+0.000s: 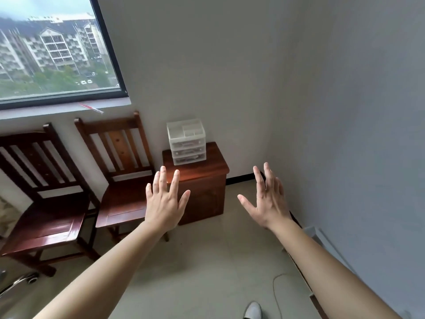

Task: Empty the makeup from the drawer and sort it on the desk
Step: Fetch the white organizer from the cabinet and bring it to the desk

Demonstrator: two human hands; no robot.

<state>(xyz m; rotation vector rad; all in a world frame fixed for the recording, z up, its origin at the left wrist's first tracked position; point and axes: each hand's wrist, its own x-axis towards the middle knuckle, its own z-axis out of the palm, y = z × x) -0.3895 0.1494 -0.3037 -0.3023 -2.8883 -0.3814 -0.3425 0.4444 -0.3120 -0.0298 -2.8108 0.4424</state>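
**Close in on the organiser before touching a drawer**

The room comes first: a window [53, 49] upper left, two wooden chairs [76, 187] under it, and a small wooden cabinet [202, 178] in the corner, which looks to be the desk for sorting. On its back part stands a clear plastic organiser [186, 142] with three drawers [189, 150], all pushed in, with open compartments on top. Something shows dimly through the drawer fronts, most likely the makeup, but it is too small to name.

Both arms reach forward. The left hand [164, 200] and right hand [268, 200] are spread flat, fingers apart, holding nothing, well short of the organiser.

The work has not begun. To do it well, step nearer, steady the organiser with one hand, and draw the top drawer out with the other, since a light plastic case may slide or tip. Keep the bare front of the cabinet top free for sorted groups.
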